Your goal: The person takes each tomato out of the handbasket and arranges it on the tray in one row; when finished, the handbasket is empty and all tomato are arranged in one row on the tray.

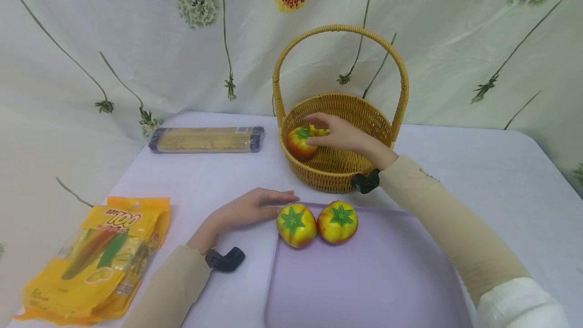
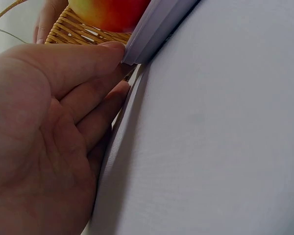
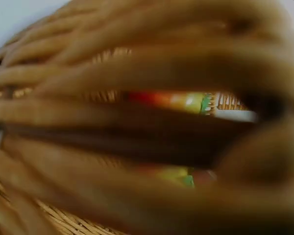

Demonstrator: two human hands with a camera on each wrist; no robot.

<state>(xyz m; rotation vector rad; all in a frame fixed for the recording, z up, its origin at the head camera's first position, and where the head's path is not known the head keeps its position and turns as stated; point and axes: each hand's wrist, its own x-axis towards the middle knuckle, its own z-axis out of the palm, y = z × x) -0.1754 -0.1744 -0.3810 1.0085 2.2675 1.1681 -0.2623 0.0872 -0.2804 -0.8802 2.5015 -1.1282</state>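
Observation:
My right hand (image 1: 339, 133) reaches over the front rim into a round wicker basket (image 1: 325, 183). Its thumb and fingers are spread apart beside a red-and-yellow imitation tomato (image 1: 298, 148); a second one (image 1: 321, 131) shows partly behind the fingers. Basket weave fills the right wrist view, hiding that hand. At the back left corner of a lilac tray (image 1: 364, 277), my left hand (image 1: 246, 209) touches the edge with nearly straight fingers; the left wrist view has the thumb against the rim. Two more imitation tomatoes (image 1: 296, 234) with green star-shaped tops sit side by side near that corner.
A tall arched handle (image 1: 337, 28) rises over the basket. Left of it lies a long plastic-wrapped pack of what looks like dry noodles (image 1: 207, 139). Yellow-orange snack bags (image 1: 91, 262) are at the left table edge. Behind the table hangs a flower-print cloth (image 1: 227, 39).

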